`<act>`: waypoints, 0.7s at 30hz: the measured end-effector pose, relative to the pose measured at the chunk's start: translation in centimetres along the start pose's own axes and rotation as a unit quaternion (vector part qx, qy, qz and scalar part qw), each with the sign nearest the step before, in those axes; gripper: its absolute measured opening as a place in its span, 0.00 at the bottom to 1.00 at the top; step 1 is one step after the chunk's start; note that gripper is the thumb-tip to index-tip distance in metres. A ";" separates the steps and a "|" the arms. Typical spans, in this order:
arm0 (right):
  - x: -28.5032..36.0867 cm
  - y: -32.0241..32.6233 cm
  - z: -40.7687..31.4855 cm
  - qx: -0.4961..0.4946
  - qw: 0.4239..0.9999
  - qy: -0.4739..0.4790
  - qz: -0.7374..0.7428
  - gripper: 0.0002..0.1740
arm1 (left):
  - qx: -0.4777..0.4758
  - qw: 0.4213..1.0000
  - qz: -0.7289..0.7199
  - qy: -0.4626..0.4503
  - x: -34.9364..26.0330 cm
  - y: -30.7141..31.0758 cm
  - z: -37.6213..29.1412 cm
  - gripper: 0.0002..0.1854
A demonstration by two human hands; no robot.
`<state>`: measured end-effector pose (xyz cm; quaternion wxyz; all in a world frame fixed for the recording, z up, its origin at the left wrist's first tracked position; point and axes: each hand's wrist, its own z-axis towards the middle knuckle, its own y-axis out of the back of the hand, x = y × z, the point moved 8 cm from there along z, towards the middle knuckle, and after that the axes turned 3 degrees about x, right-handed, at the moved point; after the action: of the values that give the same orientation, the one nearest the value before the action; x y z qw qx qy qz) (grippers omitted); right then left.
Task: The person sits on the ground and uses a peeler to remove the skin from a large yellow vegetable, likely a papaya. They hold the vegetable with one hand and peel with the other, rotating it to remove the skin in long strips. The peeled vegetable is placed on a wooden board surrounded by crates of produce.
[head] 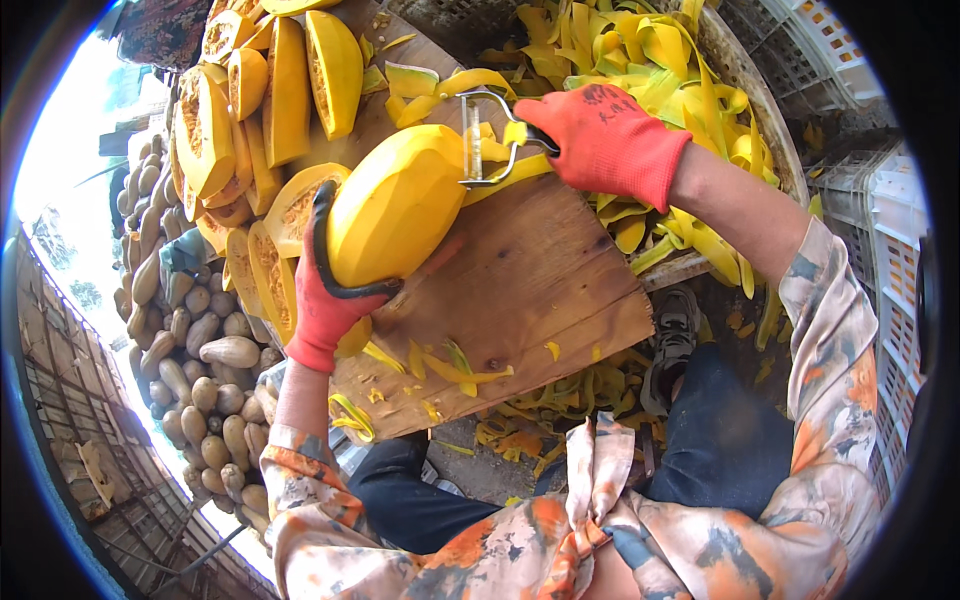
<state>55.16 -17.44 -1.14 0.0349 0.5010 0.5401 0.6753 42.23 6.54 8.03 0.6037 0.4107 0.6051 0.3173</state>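
Note:
My left hand (334, 289), in a red glove with a black palm, grips the lower left side of a peeled yellow squash (401, 206) above the wooden board (525, 262). My right hand (596, 139), in a red glove bearing writing, is closed on the dark handle of a wide metal Y-shaped peeler (487, 139). The peeler's blade is at the squash's right end, where a strip of peel trails to the right. Cut squash pieces (289, 90) with orange, seedy insides are piled at the board's upper left.
Long peels (645, 45) heap in a worn tub (750, 82) at the upper right. Peel scraps (457, 371) lie on the board's near edge and on the ground. Many unpeeled tan squashes (229, 352) are piled at left. White plastic crates (900, 240) stand at right.

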 end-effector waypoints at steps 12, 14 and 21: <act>0.4 0.5 0.9 0.056 0.997 0.012 0.051 0.15 | 0.021 1.000 -0.020 0.005 0.8 0.1 0.3 0.62; 3.0 1.2 1.3 -0.031 0.991 0.130 0.007 0.15 | 0.022 0.999 -0.026 0.009 0.8 0.0 0.4 0.62; -1.1 -1.0 0.2 0.015 0.996 0.006 -0.088 0.14 | 0.036 0.999 -0.030 0.021 1.3 0.1 0.2 0.61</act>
<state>55.36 -17.48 -2.62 0.0836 0.4479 0.5920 0.6648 42.51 7.70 7.50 0.5847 0.4070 0.6410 0.2856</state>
